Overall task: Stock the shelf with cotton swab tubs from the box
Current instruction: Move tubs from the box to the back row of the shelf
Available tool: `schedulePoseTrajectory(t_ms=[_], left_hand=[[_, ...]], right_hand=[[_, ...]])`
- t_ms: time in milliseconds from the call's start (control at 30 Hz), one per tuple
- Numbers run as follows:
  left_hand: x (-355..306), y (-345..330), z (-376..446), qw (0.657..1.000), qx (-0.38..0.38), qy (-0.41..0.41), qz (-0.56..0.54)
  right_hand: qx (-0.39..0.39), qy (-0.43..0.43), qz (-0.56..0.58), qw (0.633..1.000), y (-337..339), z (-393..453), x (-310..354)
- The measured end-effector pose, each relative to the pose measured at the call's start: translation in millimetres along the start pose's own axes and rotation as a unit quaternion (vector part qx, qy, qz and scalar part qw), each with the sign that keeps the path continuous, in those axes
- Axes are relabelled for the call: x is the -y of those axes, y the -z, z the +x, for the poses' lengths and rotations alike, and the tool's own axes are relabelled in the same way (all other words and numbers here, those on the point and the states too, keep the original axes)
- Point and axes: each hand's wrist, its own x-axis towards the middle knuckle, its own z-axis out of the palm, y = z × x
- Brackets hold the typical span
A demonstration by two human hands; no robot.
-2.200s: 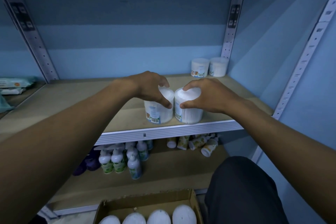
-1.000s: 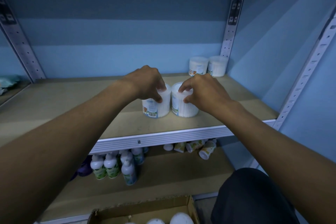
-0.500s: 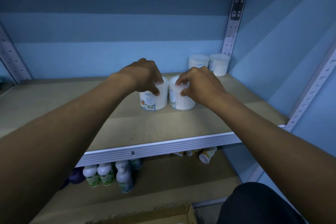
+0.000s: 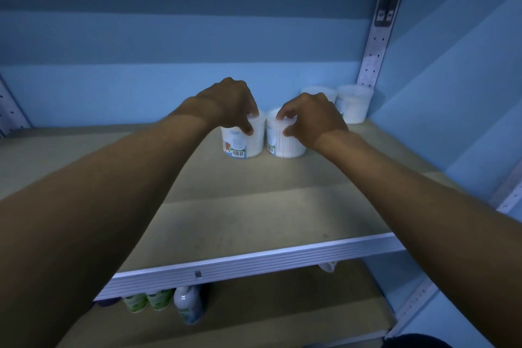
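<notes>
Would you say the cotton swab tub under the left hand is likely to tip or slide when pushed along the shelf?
The tub under the left hand looks squat with a flat base, so it probably slides rather than tips. It seems packed with swabs, so likely light. The left hand grips it near the lid; a low push on the shelf would seem steadier.

Two white, round plastic cotton swab tubs stand upright side by side on the beige shelf board. The left hand grips the barcode-labelled tub from above; the right hand grips its neighbour. Two more white tubs stand behind the right hand, in the corner.
</notes>
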Motion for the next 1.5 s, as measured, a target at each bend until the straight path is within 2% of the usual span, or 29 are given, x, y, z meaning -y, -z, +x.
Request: schedulePoseTrajectory(t_ms=[300,700,933,1300,1500], left_hand=[[11.2,-10.0,48.4,1.000,-0.017,-0.009,0.020],[22.6,-21.5,94.6,0.999,-0.034,-0.002,0.030],[20.9,-18.9,110.4,0.999,-0.016,0.011,0.034],[25.7,-25.2,103.1,0.999,-0.025,-0.002,0.044],[28.5,-24.9,89.8,0.999,0.023,0.005,0.027]], right_hand=[[-0.036,0.031,-0.004,0.999,-22.9,48.0,-20.1],[-0.050,0.021,-0.003,0.999,-42.0,97.6,-42.7],[-0.034,-0.013,0.021,0.999,-49.4,119.8,-50.7],[-0.045,0.026,0.006,0.999,-60.4,113.0,-51.5],[0.009,0.015,0.014,1.000,-51.3,104.3,-42.1]])
